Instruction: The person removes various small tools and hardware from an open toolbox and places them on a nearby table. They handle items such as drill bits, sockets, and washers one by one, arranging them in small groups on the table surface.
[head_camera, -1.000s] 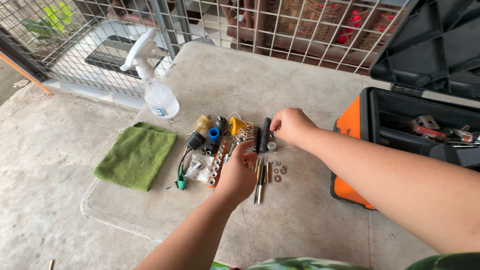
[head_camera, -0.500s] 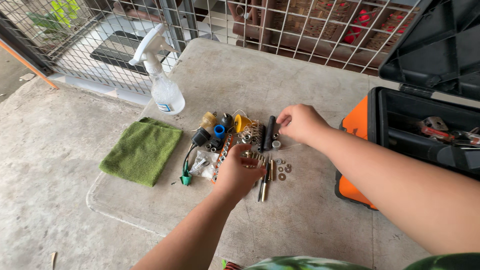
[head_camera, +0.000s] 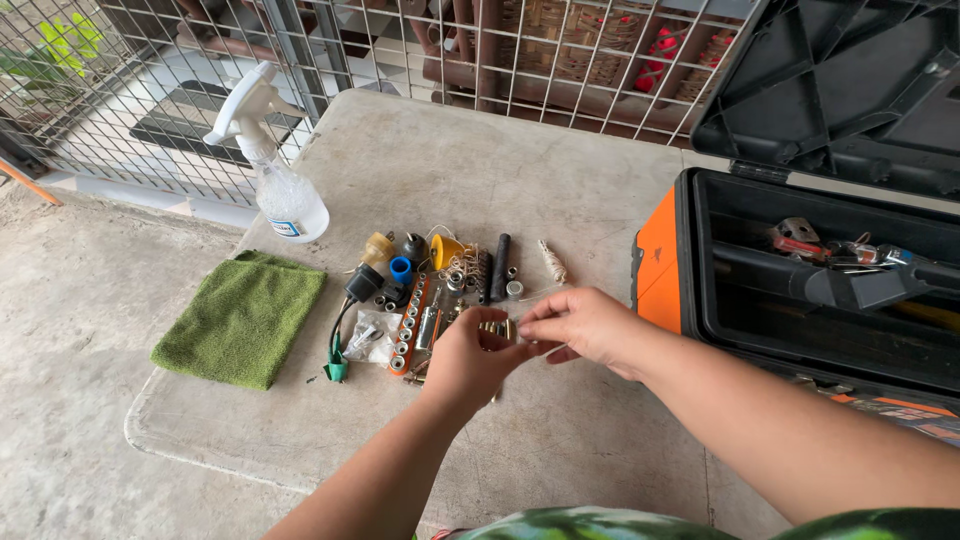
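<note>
your bench (head_camera: 560, 180) is a concrete slab with a rounded near-left corner; its left edge runs just past the green cloth (head_camera: 240, 317), and the near edge lies below your forearms. a wire fence (head_camera: 180, 90) stands behind the far edge. to your right an open black and orange toolbox (head_camera: 800, 290) sits on the bench, its lid tipped back and its orange wall just beside your right hand (head_camera: 585, 325). the bare room is the far middle of the slab, between the spray bottle (head_camera: 280, 180) and the toolbox, and the near strip in front of the cloth.

your left hand (head_camera: 468, 355) and right hand meet over the right part of the pile of small parts (head_camera: 430, 290). between them is a short row of small metal pieces (head_camera: 497, 327), brass-coloured, held above the bench. the right fingers (head_camera: 535, 322) are pinched together on its right end; the left fingers, seen from the back of the hand, seem closed on the other end, though the view hides their tips. a black cylinder (head_camera: 498, 265) and a wound spring-like piece (head_camera: 552, 262) lie just beyond your hands, apart from them. a red strip of sockets (head_camera: 408, 325) lies just left of your left hand.
</note>
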